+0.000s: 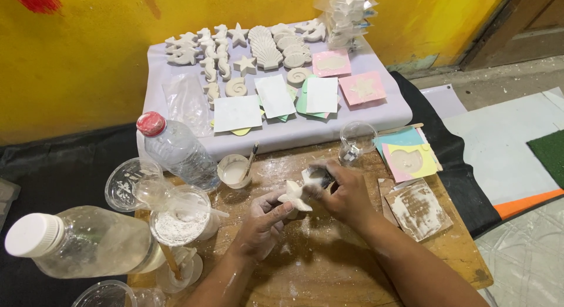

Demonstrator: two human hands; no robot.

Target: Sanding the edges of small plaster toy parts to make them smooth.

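Holding a white plaster star (295,195) between thumb and fingers, left hand (261,225) sits at centre of the wooden tabletop (329,266), dusted white. Right hand (346,195), at 3 o'clock of the star and touching it, is closed around a small pad (317,176) pressed to the star's upper edge; what the pad is cannot be told. At 9 o'clock of the star: cup of white powder (179,225); a lying bottle (82,242) beyond it at 8 o'clock. At 11 o'clock: small cup of white liquid (234,171) with a stick, then a red-capped bottle (176,148). At 3 o'clock: crusted board (418,208). Far, 12 o'clock: cloth-covered bench (352,122) with plaster casts (264,49) and coloured moulds (346,78).
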